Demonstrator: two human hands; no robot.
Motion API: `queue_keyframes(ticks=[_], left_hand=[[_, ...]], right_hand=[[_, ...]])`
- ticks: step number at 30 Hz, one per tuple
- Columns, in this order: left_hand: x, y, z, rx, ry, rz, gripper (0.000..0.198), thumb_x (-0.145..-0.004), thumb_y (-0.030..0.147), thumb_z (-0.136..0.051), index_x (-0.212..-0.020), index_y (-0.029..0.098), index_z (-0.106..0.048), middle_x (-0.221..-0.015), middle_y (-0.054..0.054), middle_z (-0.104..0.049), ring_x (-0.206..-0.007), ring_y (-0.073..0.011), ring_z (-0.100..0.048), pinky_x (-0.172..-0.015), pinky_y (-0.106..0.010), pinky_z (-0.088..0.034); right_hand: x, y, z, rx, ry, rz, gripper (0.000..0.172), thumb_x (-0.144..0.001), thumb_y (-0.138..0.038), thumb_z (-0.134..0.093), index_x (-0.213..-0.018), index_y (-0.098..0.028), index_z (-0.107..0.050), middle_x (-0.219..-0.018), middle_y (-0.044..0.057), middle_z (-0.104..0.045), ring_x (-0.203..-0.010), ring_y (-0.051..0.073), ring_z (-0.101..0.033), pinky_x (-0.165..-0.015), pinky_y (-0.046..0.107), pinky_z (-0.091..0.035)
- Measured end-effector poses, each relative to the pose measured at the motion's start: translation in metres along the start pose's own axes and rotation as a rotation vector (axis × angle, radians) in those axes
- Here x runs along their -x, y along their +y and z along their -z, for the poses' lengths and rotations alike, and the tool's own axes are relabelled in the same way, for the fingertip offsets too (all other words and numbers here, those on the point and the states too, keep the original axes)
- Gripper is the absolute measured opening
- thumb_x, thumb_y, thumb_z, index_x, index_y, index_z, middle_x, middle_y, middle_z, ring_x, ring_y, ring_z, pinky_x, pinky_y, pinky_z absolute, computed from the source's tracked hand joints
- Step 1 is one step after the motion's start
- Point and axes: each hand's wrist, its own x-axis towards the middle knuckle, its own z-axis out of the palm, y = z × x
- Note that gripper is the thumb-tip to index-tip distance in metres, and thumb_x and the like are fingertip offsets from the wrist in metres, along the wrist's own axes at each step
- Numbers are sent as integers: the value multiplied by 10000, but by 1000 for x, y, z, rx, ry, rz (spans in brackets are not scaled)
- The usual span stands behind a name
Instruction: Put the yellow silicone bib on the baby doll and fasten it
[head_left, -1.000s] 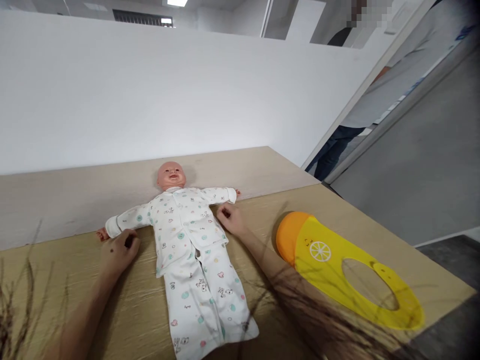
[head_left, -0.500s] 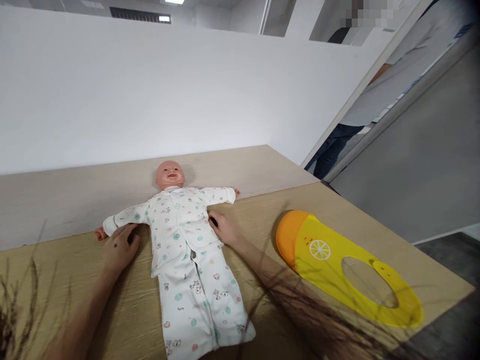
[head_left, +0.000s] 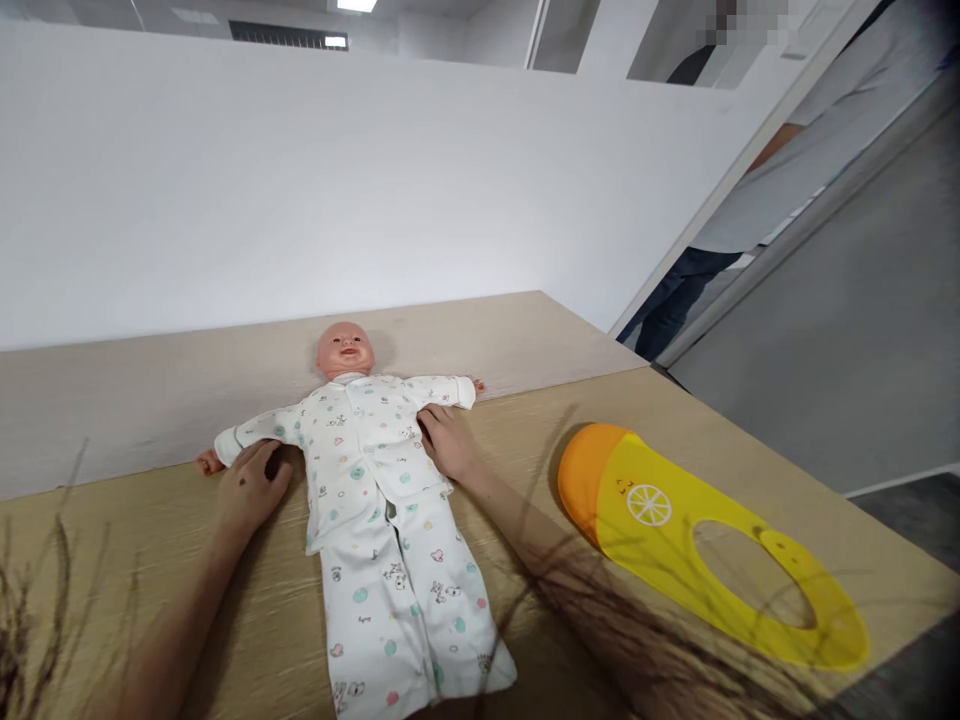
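A baby doll (head_left: pixel 360 430) lies on its back on the table, arms spread, in a white patterned top and matching trousers (head_left: pixel 397 610). My left hand (head_left: pixel 251 485) rests beside the doll's body at the left of the view, just under the sleeve. Its thumb and forefinger are apart, and the fingertips meet the sleeve's lower edge. On the other side, my right hand (head_left: pixel 448 440) lies against the doll's side beneath the other sleeve, fingers loosely bent at the armpit. Neither hand visibly grips the cloth.
To the right lies a yellow silicone bib (head_left: pixel 679 510) with an orange pocket and a neck opening. The wooden table (head_left: pixel 525 420) meets a white partition (head_left: pixel 300 180) behind. Dark strands of hair cross the lower view. Another person (head_left: pixel 739 215) stands beyond the partition at right.
Both hands have shifted slightly up along the doll, the right one closer to the armpit. The whole view has moved a little; doll and bib lie as before.
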Motion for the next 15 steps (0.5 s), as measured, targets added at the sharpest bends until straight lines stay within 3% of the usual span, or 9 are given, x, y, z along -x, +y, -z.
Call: queue_keyframes(ticks=[8, 15], left_hand=[[-22, 19, 5, 13, -2, 82, 310, -874, 336, -479, -1036, 139, -655, -1151, -177, -732, -1133, -319, -667, -1027, -431, -503], [-19, 20, 6, -10, 5, 123, 276, -890, 295, -497, -1076, 164, -653, -1170, -147, -731, -1126, -305, -659, -974, -417, -510]], right_hand=[[-13, -2, -2, 4, 3, -24, 205, -932, -107, -518, -1105, -146, -621, -1241, 174, -606, -1135, 283, -545, -1011, 407, -450], [-19, 2, -8, -11, 50, -61, 147, -951, -144, -521, -1063, -175, -610, -1218, 163, -612, -1108, 269, -576, -982, 388, -455]])
